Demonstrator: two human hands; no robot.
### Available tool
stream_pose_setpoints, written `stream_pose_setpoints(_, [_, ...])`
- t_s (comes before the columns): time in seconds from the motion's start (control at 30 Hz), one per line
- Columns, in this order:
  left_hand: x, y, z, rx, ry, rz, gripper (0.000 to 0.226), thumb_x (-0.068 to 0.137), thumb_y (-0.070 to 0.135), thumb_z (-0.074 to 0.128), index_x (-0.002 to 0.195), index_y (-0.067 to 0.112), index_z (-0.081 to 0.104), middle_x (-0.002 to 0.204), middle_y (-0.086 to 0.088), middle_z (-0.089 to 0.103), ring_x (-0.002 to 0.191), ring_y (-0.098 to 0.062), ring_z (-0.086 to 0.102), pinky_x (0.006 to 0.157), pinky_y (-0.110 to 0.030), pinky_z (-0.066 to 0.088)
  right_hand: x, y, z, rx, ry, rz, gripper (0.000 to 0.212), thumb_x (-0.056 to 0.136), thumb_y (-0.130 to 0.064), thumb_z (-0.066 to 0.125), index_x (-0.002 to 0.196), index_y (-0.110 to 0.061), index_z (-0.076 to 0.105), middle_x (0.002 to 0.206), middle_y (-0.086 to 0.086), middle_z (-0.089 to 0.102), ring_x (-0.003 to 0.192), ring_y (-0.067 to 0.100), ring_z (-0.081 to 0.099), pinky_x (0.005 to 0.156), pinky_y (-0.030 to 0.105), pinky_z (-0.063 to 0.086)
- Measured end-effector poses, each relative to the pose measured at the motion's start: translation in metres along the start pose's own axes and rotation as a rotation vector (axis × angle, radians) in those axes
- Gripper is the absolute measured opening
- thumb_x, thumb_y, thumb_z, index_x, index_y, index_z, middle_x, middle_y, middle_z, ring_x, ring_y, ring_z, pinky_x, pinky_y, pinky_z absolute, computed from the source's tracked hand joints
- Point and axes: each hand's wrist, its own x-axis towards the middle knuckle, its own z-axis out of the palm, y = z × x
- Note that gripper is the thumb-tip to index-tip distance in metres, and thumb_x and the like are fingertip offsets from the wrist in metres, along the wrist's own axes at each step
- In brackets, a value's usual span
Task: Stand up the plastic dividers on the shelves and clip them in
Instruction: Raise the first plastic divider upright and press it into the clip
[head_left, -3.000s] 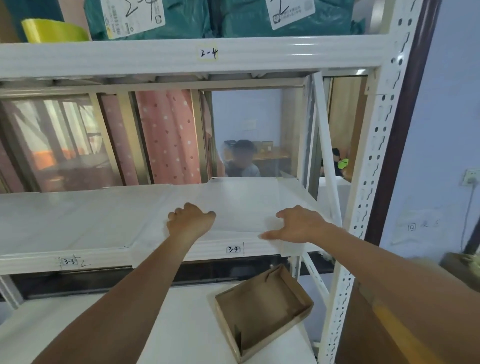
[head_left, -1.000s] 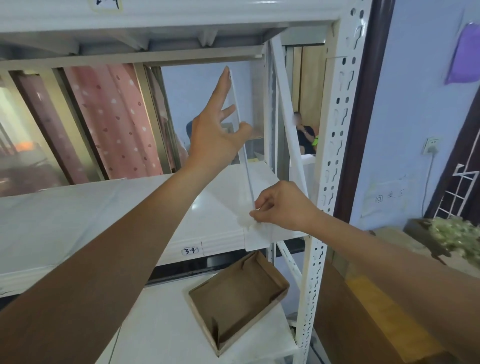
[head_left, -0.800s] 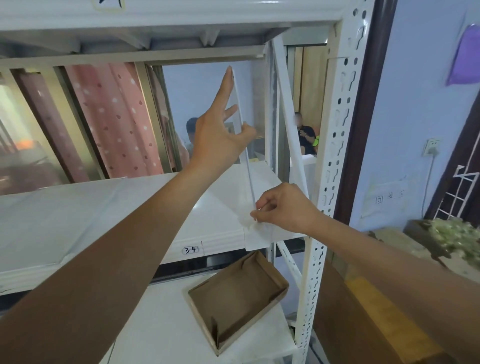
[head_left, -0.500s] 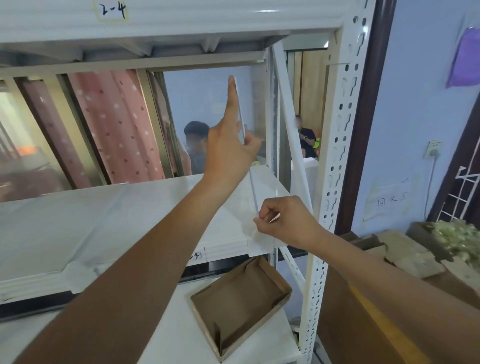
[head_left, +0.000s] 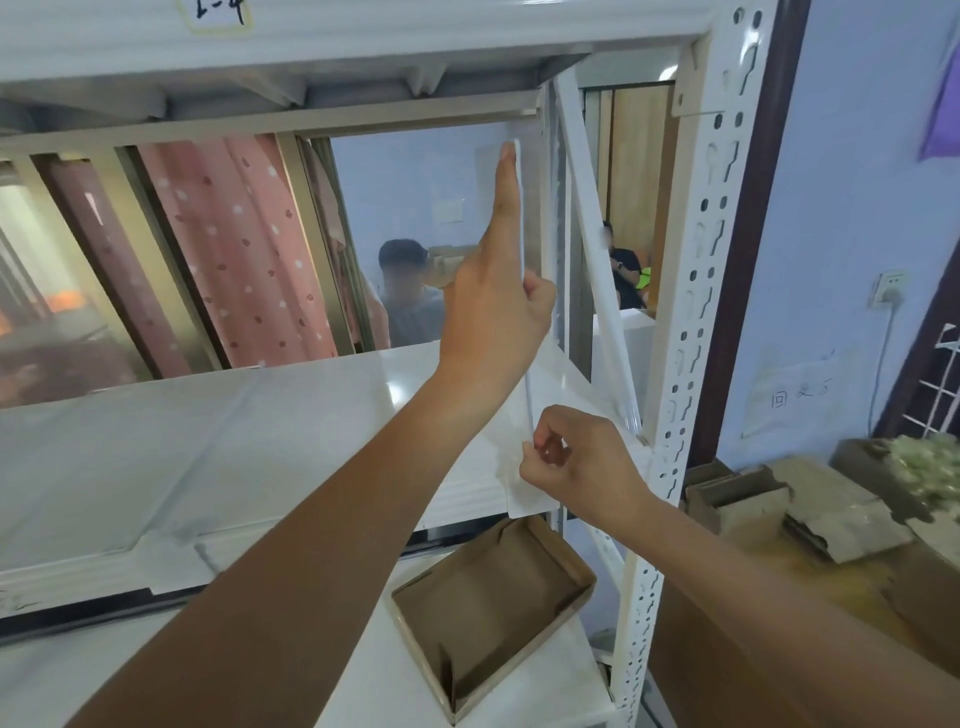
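Observation:
A clear plastic divider (head_left: 525, 395) stands upright and nearly edge-on near the right end of the white shelf (head_left: 218, 447). My left hand (head_left: 493, 306) lies flat against its left face, fingers pointing up, thumb hooked over its front edge. My right hand (head_left: 576, 462) pinches the divider's lower front corner, where a white tab (head_left: 527, 501) hangs over the shelf's front lip. The divider's top reaches close to the shelf above (head_left: 363, 47).
The white perforated upright (head_left: 685, 332) and a slanted brace (head_left: 592, 270) stand just right of the divider. An open cardboard box (head_left: 493, 613) sits on the lower shelf beneath my right hand. Cardboard pieces (head_left: 831, 509) lie at the right. Two people sit behind the rack.
Three seconds ago the divider lay flat under both hands; it now stands upright. Over the last second my left hand straightened along its face and my right hand stayed pinching the lower corner.

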Motion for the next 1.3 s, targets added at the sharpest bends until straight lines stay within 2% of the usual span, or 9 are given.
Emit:
stream_pose_setpoints(0.13, [-0.001, 0.001, 0.003, 0.040, 0.018, 0.010, 0.095, 0.093, 0.001, 0.062, 0.163, 0.025, 0.001, 0.065, 0.012, 0.036, 0.048, -0.007, 0.043, 0.048, -0.008, 0.037, 0.001, 0.000, 0.001, 0.019, -0.025, -0.010, 0.024, 0.078, -0.011, 0.072, 0.066, -0.012, 0.051, 0.057, 0.001, 0.052, 0.054, 0.017, 0.046, 0.053, 0.016, 0.036])
stream_pose_setpoints(0.27, [-0.002, 0.001, 0.004, 0.087, 0.043, 0.022, 0.094, 0.092, 0.000, 0.064, 0.163, 0.021, 0.005, 0.061, 0.010, 0.036, 0.046, -0.007, 0.041, 0.047, -0.007, 0.037, 0.005, 0.002, -0.003, 0.038, -0.075, -0.023, 0.025, 0.079, -0.012, 0.073, 0.067, -0.014, 0.051, 0.056, -0.004, 0.050, 0.051, 0.011, 0.043, 0.053, 0.013, 0.037])
stream_pose_setpoints(0.6, [-0.005, 0.001, 0.012, 0.174, 0.080, 0.026, 0.094, 0.091, -0.003, 0.061, 0.162, 0.019, 0.004, 0.063, 0.011, 0.034, 0.048, -0.008, 0.041, 0.047, -0.014, 0.027, 0.006, 0.008, -0.003, 0.070, -0.107, -0.074, 0.028, 0.079, -0.009, 0.072, 0.068, -0.017, 0.048, 0.057, -0.007, 0.048, 0.052, 0.010, 0.043, 0.054, 0.016, 0.037])
stream_pose_setpoints(0.9, [-0.002, -0.006, 0.015, 0.190, 0.064, -0.004, 0.095, 0.091, -0.002, 0.063, 0.162, 0.019, 0.004, 0.065, 0.010, 0.036, 0.050, -0.009, 0.044, 0.049, -0.018, 0.034, 0.009, 0.014, -0.001, 0.060, -0.130, -0.063, 0.027, 0.081, -0.013, 0.071, 0.068, -0.019, 0.048, 0.057, -0.008, 0.050, 0.052, 0.011, 0.045, 0.055, 0.022, 0.041])
stream_pose_setpoints(1.03, [-0.009, -0.003, 0.026, 0.226, 0.047, 0.027, 0.095, 0.090, -0.003, 0.065, 0.162, 0.017, 0.007, 0.074, -0.004, 0.055, 0.048, -0.008, 0.045, 0.047, -0.022, 0.047, 0.006, 0.018, 0.001, 0.052, -0.124, -0.063, 0.034, 0.082, -0.017, 0.068, 0.065, -0.030, 0.042, 0.058, -0.008, 0.050, 0.053, 0.011, 0.045, 0.055, 0.031, 0.045])
stream_pose_setpoints(1.13, [-0.010, -0.005, 0.034, 0.210, 0.049, 0.037, 0.099, 0.089, -0.004, 0.066, 0.162, 0.021, 0.005, 0.096, -0.012, 0.069, 0.047, -0.006, 0.045, 0.047, -0.017, 0.043, 0.004, 0.021, 0.001, 0.057, -0.110, -0.070, 0.033, 0.083, -0.021, 0.066, 0.066, -0.033, 0.041, 0.060, -0.008, 0.050, 0.055, 0.013, 0.047, 0.055, 0.032, 0.044])
stream_pose_setpoints(1.2, [-0.012, -0.007, 0.031, 0.220, 0.061, 0.048, 0.103, 0.090, -0.002, 0.065, 0.161, 0.030, -0.003, 0.109, -0.016, 0.070, 0.058, -0.013, 0.058, 0.058, -0.024, 0.053, 0.005, 0.020, 0.001, 0.042, -0.128, -0.073, 0.030, 0.083, -0.025, 0.065, 0.066, -0.032, 0.041, 0.061, -0.006, 0.051, 0.056, 0.015, 0.048, 0.056, 0.034, 0.045])
stream_pose_setpoints(1.23, [-0.013, -0.007, 0.027, 0.204, 0.066, 0.031, 0.099, 0.093, 0.000, 0.061, 0.160, 0.032, -0.005, 0.121, -0.019, 0.066, 0.076, -0.027, 0.067, 0.072, -0.030, 0.053, 0.005, 0.020, 0.001, 0.041, -0.133, -0.073, 0.029, 0.083, -0.025, 0.064, 0.067, -0.031, 0.041, 0.061, -0.006, 0.051, 0.056, 0.015, 0.048, 0.056, 0.034, 0.046])
stream_pose_setpoints(1.3, [-0.014, -0.003, 0.021, 0.159, 0.037, -0.054, 0.087, 0.099, 0.004, 0.050, 0.162, 0.030, -0.005, 0.140, -0.018, 0.055, 0.114, -0.033, 0.060, 0.089, -0.032, 0.037, 0.003, 0.018, 0.001, 0.046, -0.130, -0.069, 0.028, 0.084, -0.024, 0.064, 0.067, -0.028, 0.042, 0.060, -0.005, 0.051, 0.057, 0.015, 0.047, 0.057, 0.034, 0.045])
